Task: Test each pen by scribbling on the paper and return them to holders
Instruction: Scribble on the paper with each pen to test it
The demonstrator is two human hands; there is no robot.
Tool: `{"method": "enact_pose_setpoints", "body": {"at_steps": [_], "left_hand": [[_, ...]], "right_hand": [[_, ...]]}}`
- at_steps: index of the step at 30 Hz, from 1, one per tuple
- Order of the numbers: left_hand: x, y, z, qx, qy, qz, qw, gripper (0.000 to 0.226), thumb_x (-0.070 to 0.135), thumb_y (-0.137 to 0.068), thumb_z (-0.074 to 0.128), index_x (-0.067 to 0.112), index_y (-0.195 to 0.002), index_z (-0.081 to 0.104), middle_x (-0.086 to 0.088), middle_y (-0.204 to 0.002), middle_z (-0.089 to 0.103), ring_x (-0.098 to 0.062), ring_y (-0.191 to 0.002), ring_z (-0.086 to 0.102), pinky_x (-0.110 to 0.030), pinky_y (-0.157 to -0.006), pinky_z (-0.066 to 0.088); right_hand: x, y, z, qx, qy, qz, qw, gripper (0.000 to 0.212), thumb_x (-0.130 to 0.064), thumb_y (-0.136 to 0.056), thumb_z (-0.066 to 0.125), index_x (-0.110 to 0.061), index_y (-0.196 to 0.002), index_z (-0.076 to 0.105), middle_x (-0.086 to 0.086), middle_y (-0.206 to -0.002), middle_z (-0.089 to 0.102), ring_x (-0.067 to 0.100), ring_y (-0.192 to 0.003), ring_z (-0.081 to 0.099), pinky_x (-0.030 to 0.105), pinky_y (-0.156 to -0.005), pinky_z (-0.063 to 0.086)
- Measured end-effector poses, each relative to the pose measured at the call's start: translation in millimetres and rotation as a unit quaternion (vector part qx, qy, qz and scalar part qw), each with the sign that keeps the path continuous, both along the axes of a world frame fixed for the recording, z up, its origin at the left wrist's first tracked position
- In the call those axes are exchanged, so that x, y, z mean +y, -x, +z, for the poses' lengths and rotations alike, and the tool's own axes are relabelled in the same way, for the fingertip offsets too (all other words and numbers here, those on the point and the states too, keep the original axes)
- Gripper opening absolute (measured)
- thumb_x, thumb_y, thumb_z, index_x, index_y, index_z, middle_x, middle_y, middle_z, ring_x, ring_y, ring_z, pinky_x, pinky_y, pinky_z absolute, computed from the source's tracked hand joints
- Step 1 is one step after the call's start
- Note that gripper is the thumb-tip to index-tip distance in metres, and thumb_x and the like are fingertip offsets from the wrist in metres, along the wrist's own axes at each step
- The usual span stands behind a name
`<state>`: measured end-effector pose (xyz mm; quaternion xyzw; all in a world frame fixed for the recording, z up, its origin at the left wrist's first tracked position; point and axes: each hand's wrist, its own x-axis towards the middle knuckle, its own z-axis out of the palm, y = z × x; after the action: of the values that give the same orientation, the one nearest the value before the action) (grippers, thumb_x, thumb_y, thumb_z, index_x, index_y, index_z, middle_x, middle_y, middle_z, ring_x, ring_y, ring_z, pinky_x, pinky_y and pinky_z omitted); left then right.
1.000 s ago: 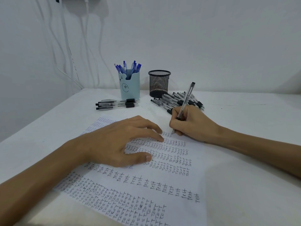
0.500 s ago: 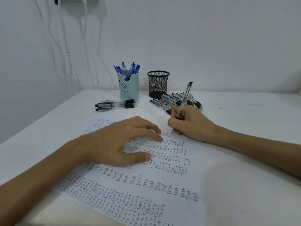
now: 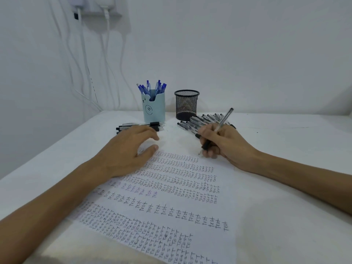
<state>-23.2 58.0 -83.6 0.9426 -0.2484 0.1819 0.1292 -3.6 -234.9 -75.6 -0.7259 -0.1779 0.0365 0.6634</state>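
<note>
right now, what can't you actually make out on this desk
All in the head view:
- Tip of the pen: fingers of the right hand crowd it; contact with the paper unclear.
- Row of black pens: the left hand covers part, so no count.
- Pile of pens: the right hand blocks part.
- Paper: near end cut off by the bottom edge.
- Mesh holder: inside too dark to tell.
</note>
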Motion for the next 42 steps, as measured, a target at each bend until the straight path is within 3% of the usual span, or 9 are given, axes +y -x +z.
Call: {"method": "enact_pose_setpoints", "body": {"at_steps": [9,13,16,19,22,25,31,36,42], "left_hand": [[19,-14,-9,0.046,0.027,0.092,0.994,0.08,0.075,-0.083,0.026,0.026,-0.137,0.061,0.004,-0.158,0.046,-0.015,-0.148,0.038,-0.042,-0.121,0.034],[18,-15,-12,0.057,0.034,0.085,0.994,0.082,0.076,-0.082,0.026,0.027,-0.136,0.062,0.003,-0.158,0.046,-0.015,-0.148,0.037,-0.044,-0.121,0.034],[18,-15,-12,0.053,0.03,0.086,0.994,0.081,0.076,-0.081,0.025,0.026,-0.134,0.063,0.003,-0.157,0.047,-0.016,-0.147,0.039,-0.042,-0.121,0.034],[17,-14,-12,0.045,0.023,0.089,0.995,0.081,0.076,-0.081,0.026,0.026,-0.132,0.064,0.003,-0.155,0.048,-0.017,-0.145,0.041,-0.04,-0.119,0.035],[17,-13,-11,0.034,0.016,0.097,0.995,0.082,0.077,-0.08,0.025,0.026,-0.132,0.064,0.003,-0.154,0.049,-0.017,-0.145,0.041,-0.037,-0.117,0.033],[16,-13,-10,0.027,0.008,0.105,0.994,0.083,0.077,-0.079,0.023,0.027,-0.13,0.063,0.004,-0.155,0.049,-0.016,-0.146,0.038,-0.035,-0.116,0.031],[17,-14,-12,0.029,0.006,0.103,0.994,0.081,0.08,-0.078,0.025,0.028,-0.127,0.062,0.006,-0.15,0.051,-0.016,-0.144,0.035,-0.037,-0.112,0.034],[18,-16,-12,0.029,-0.004,0.108,0.994,0.078,0.08,-0.078,0.026,0.03,-0.127,0.061,0.006,-0.148,0.052,-0.016,-0.142,0.036,-0.042,-0.114,0.037],[18,-16,-12,0.018,0.002,0.111,0.994,0.069,0.077,-0.08,0.031,0.03,-0.118,0.063,0.006,-0.136,0.055,-0.02,-0.131,0.043,-0.044,-0.108,0.04]], "right_hand": [[-1,-1,2,0.044,0.008,0.036,0.998,0.018,-0.022,-0.1,0.061,-0.006,-0.106,0.056,0.012,-0.077,0.066,0.024,-0.058,0.065,0.035,-0.064,0.064],[-4,-6,6,-0.002,0.083,0.032,0.996,0.03,-0.033,-0.102,0.06,-0.007,-0.09,0.054,0.008,-0.062,0.057,0.021,-0.046,0.056,0.025,-0.038,0.039],[-8,-13,23,-0.057,0.19,0.003,0.98,0.044,-0.044,-0.103,0.054,-0.007,-0.08,0.049,-0.003,-0.051,0.056,0.015,-0.043,0.053,0.021,-0.038,0.035],[-12,-30,40,-0.12,0.304,-0.035,0.944,0.05,-0.052,-0.102,0.05,-0.004,-0.091,0.054,0.01,-0.065,0.067,0.016,-0.046,0.055,0.026,-0.045,0.048],[-17,-59,54,-0.199,0.476,-0.088,0.852,0.064,-0.056,-0.101,0.049,0.007,-0.104,0.062,0.024,-0.084,0.07,0.019,-0.063,0.058,0.031,-0.057,0.044],[-26,-87,61,-0.182,0.567,-0.108,0.796,0.069,-0.056,-0.101,0.05,0.011,-0.106,0.066,0.017,-0.075,0.063,0.028,-0.073,0.058,0.027,-0.057,0.039],[-36,-124,51,-0.171,0.583,-0.162,0.778,0.064,-0.053,-0.098,0.058,0.01,-0.095,0.07,0.008,-0.058,0.053,0.027,-0.062,0.054,0.03,-0.057,0.039],[-37,-129,43,-0.151,0.593,-0.16,0.774,0.06,-0.053,-0.098,0.056,0.005,-0.096,0.073,0.021,-0.09,0.075,0.035,-0.088,0.07,0.036,-0.072,0.055],[-32,-120,47,-0.158,0.581,-0.186,0.776,0.052,-0.05,-0.098,0.057,-0.001,-0.1,0.073,0.018,-0.1,0.07,0.035,-0.095,0.066,0.032,-0.068,0.048]]}}
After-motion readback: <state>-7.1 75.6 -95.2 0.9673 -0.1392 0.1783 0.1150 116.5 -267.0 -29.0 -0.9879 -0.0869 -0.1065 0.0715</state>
